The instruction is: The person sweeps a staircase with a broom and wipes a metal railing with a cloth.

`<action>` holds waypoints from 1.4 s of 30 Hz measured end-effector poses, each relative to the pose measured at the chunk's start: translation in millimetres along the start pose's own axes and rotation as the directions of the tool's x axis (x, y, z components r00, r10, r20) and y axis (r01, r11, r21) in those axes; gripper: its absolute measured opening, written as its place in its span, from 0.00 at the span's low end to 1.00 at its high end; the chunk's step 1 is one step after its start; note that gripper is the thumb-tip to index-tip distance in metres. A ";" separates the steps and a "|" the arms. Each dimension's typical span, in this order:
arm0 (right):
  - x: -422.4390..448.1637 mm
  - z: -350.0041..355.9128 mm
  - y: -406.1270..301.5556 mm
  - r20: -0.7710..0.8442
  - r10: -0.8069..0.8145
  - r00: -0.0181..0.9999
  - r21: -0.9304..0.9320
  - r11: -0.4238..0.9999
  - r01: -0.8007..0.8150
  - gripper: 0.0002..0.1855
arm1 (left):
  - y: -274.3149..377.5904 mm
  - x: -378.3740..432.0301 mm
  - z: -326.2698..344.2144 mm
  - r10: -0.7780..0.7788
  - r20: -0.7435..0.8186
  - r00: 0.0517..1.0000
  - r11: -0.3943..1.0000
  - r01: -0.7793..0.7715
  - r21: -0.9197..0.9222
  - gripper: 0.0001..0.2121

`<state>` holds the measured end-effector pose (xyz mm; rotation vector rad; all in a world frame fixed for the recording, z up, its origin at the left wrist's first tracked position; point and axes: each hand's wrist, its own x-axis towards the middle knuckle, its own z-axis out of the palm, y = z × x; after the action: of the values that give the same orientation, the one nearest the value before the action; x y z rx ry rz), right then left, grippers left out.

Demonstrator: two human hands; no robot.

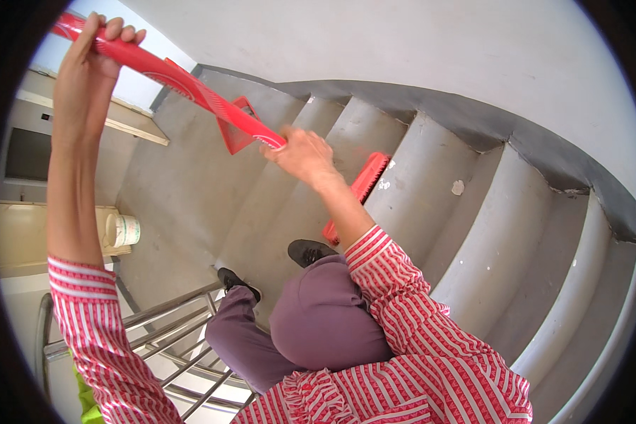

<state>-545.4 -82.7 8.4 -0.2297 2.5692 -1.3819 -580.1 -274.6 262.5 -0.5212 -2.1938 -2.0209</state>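
Observation:
A red broom handle [191, 87] slants across the upper left of the view. My left hand [103, 45] grips it near its upper end, and my right hand [302, 153] is closed around it lower down. The red broom head [370, 175] rests on a stair tread against the riser, partly hidden behind my right forearm. Beyond the handle, a red dustpan [233, 140] lies on the grey floor by the bottom steps, partly covered by the handle.
Grey stairs [429, 164] with chipped paint rise to the right beside a wall. A metal railing [164, 312] runs at lower left. On the landing stand a white bucket [124, 230] and pale boards [138, 126]. My black shoes [310, 253] are on the steps.

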 end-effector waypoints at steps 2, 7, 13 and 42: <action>15.2 27.0 50.8 0.067 0.135 0.989 -0.002 0.991 -0.135 0.13 | -26.2 8.4 1.5 -0.054 -0.040 0.998 0.998 0.055 0.027 0.09; 28.9 85.6 88.6 -0.092 0.160 0.983 0.072 0.985 -0.154 0.10 | -72.1 1.0 43.8 -0.104 -0.046 0.994 0.994 0.106 0.029 0.07; 60.2 111.6 87.3 -0.224 0.081 0.971 0.151 0.987 -0.047 0.06 | -48.4 -23.4 49.3 -0.061 -0.109 0.992 0.983 0.079 0.164 0.06; 84.3 138.1 27.0 -0.236 -0.202 0.950 0.254 0.931 0.262 0.03 | -12.7 -73.6 36.0 0.117 -0.022 0.993 0.895 -0.096 0.435 0.06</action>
<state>-591.6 -198.9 -97.8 -0.3713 2.5233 -1.9355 -510.2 -252.6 223.8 -0.5134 -2.4205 -1.4068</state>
